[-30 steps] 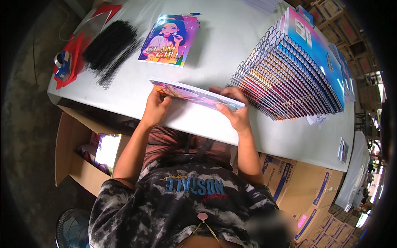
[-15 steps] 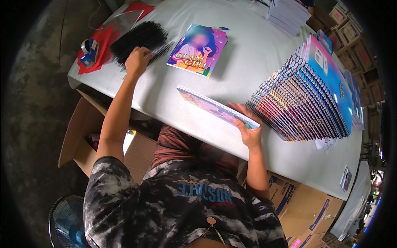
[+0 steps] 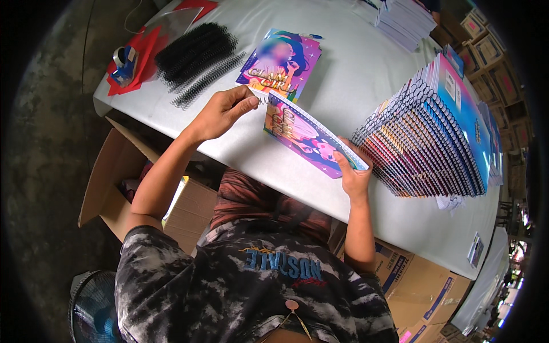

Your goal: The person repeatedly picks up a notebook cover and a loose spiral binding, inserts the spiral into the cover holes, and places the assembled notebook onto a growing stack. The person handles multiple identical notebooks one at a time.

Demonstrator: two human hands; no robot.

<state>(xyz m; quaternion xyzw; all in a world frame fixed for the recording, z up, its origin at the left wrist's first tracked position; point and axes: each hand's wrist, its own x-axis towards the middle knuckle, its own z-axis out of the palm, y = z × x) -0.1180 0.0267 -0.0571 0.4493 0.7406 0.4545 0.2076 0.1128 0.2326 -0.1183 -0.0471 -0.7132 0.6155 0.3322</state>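
Note:
My right hand grips one end of an unbound notebook with a purple and pink illustrated cover, thumb on the cover. The notebook is tilted above the table, its punched edge turned up and away from me. In my left hand, thumb and fingers pinch a black spiral coil, whose visible end is at the notebook's left corner. Whether the coil has entered the holes I cannot tell. Beyond my left hand lies a pile of black spiral coils. More notebooks with the same cover are stacked behind the held one.
A tall stack of spiral-bound notebooks stands close to my right hand. A blue tape dispenser rests on red sheets at the far left. White paper stacks stand at the back. An open cardboard box and a fan are below left.
My left hand has moved from the coil pile to the notebook's left corner, bringing a coil. My right hand has turned the notebook so that more of its cover faces me.

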